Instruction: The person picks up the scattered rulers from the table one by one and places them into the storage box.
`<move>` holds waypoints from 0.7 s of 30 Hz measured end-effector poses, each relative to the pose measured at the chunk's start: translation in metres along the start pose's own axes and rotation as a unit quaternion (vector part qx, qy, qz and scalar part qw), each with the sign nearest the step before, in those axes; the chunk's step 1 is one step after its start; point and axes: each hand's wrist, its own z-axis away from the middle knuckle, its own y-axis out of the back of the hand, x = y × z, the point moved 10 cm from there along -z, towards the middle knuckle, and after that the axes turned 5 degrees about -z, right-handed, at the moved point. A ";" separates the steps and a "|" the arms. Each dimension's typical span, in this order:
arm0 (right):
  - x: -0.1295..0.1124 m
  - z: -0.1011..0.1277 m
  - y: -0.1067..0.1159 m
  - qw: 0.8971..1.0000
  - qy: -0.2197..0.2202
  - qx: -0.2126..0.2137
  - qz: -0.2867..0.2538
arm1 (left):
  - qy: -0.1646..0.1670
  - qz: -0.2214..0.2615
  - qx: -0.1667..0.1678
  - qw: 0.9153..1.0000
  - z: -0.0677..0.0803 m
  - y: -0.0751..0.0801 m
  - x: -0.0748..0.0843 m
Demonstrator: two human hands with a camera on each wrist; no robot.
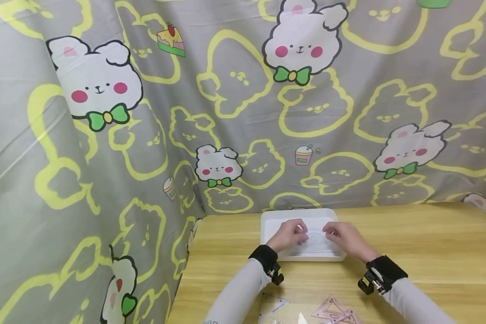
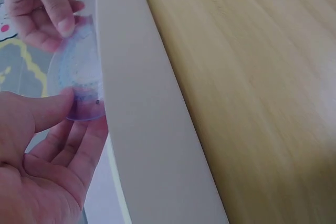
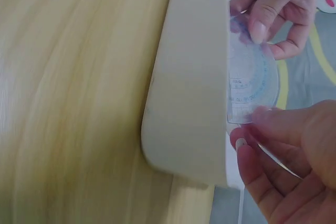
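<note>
Holding a clear, bluish protractor (image 1: 315, 237) between both hands over a white tray (image 1: 272, 220). Left hand (image 1: 287, 235) pinching one end of the protractor (image 2: 79, 74), thumb on the near face and fingers (image 2: 79, 145) behind it. Right hand (image 1: 344, 237) pinching the other end, thumb pressed on the face of the protractor (image 3: 251, 85), fingers (image 3: 247, 150) curled beneath. Spans the gap from one hand to the other, held just above the tray floor and close beside the tray's near wall (image 2: 136, 108), seen edge-on in the wrist views; contact with the wall cannot be told. Tray resting on a pale wooden worktop (image 1: 425, 243), directly under both hands. Nearer than the wrists, at the worktop's front edge, pinkish transparent set squares (image 1: 334, 310) and another clear ruler piece (image 1: 276, 306), well apart from the hands. Behind the tray, beyond the hands, a grey cloth (image 1: 235, 112) printed with rabbits.
</note>
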 end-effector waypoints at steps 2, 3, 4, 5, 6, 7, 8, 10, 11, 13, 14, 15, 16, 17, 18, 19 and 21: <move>-0.001 -0.002 0.001 1.000 0.017 0.003 0.013 | 0.001 0.002 -0.001 1.000 -0.005 -0.005 0.002; -0.001 -0.003 0.000 1.000 0.022 0.003 0.019 | 0.002 0.004 -0.001 1.000 -0.008 -0.007 0.002; -0.002 -0.004 -0.002 0.999 0.030 -0.001 0.025 | 0.002 0.003 -0.002 1.000 -0.010 -0.008 0.002; -0.003 -0.005 -0.004 0.999 0.036 -0.004 0.029 | 0.004 0.001 -0.003 1.000 -0.012 -0.010 0.002; -0.002 -0.006 -0.006 0.998 0.041 -0.007 0.037 | 0.006 0.000 -0.004 1.000 -0.013 -0.011 0.002; -0.002 -0.007 -0.008 0.998 0.045 -0.008 0.044 | 0.010 -0.004 -0.006 1.000 -0.014 -0.013 0.001; -0.002 -0.008 -0.011 0.997 0.050 -0.010 0.051 | 0.015 -0.006 -0.009 1.000 -0.015 -0.014 0.000; -0.003 -0.007 -0.014 0.996 0.064 -0.011 0.068 | 0.023 -0.014 -0.015 1.000 -0.016 -0.017 -0.003; -0.003 -0.007 -0.015 0.994 0.072 -0.010 0.078 | 0.024 -0.018 -0.018 0.999 -0.016 -0.018 -0.004; -0.004 -0.005 -0.015 0.992 0.088 -0.004 0.093 | 0.023 -0.025 -0.024 0.999 -0.018 -0.021 -0.005; -0.004 -0.004 -0.015 0.990 0.094 -0.002 0.101 | 0.022 -0.032 -0.025 0.999 -0.019 -0.023 -0.005; -0.004 -0.002 -0.015 0.989 0.098 0.002 0.109 | 0.018 -0.042 -0.023 0.999 -0.020 -0.024 -0.005; -0.003 -0.001 -0.014 0.988 0.100 0.004 0.117 | 0.014 -0.053 -0.019 0.998 -0.021 -0.025 -0.005; -0.002 0.000 -0.013 0.987 0.101 0.008 0.124 | 0.013 -0.065 -0.015 0.998 -0.022 -0.026 -0.005; -0.001 0.001 -0.012 0.987 0.100 0.010 0.129 | 0.010 -0.079 -0.009 0.997 -0.024 -0.026 -0.005; 0.002 0.002 -0.012 0.986 0.095 0.012 0.134 | 0.006 -0.097 -0.001 0.995 -0.025 -0.027 -0.004; 0.005 0.004 -0.009 0.985 0.090 0.016 0.148 | -0.002 -0.125 0.014 0.992 -0.029 -0.027 -0.002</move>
